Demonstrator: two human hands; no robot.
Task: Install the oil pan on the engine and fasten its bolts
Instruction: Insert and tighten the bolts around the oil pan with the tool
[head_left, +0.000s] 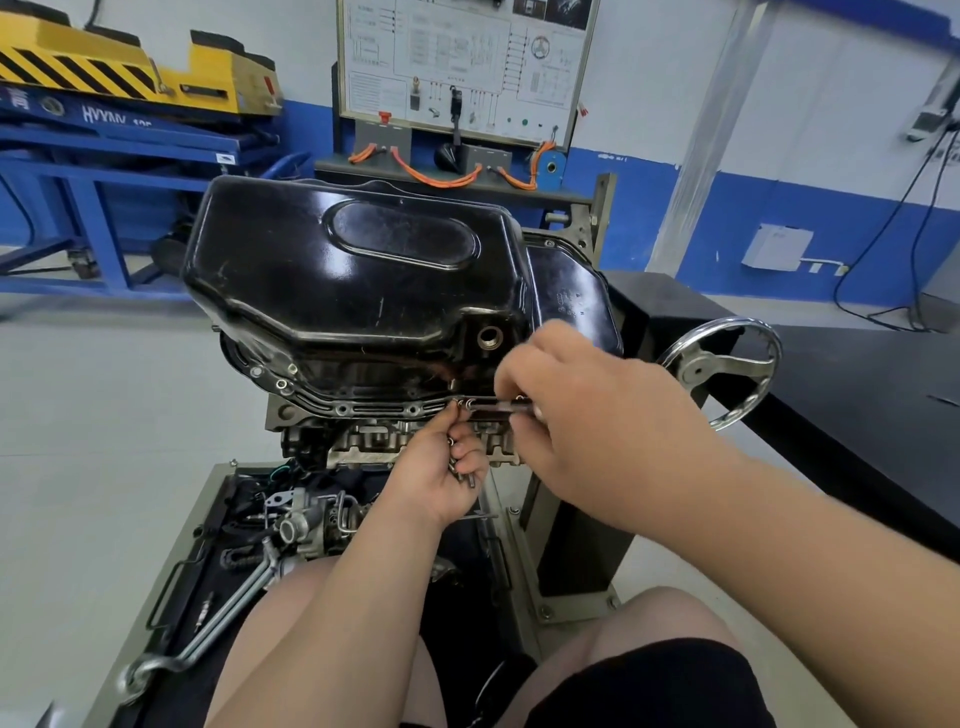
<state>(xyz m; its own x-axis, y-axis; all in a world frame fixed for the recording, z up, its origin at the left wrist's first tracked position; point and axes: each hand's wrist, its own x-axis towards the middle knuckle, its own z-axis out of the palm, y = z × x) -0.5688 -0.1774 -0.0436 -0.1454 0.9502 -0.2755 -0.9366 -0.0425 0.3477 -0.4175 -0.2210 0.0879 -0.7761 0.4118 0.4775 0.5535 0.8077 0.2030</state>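
- Far left: yellow-and-black lift (130, 67) on a blue frame, well apart from the work.
- Lower left: stand tray (176, 644) under the engine, loose parts in it, bent metal pipe (228, 603) lying diagonally across it.
- Centre: black oil pan (353, 275) sits on top of the inverted engine (374, 441), flange down on the block. Empty bolt holes show along the near flange edge.
- Wiring training board (462, 57) stands behind the pan against the wall.
- Left hand (441, 467): palm up below the flange, fingers curled round several spare bolts (457, 467). Thumb and forefinger reach up to the flange edge. Cannot tell if they pinch a bolt there.
- Right hand (597, 415): clenched round a slim dark tool (498, 404), held level, tip at the flange just beside the left fingertips.
- Right: chrome handwheel (722, 374) on the stand, near the right hand, not touched.
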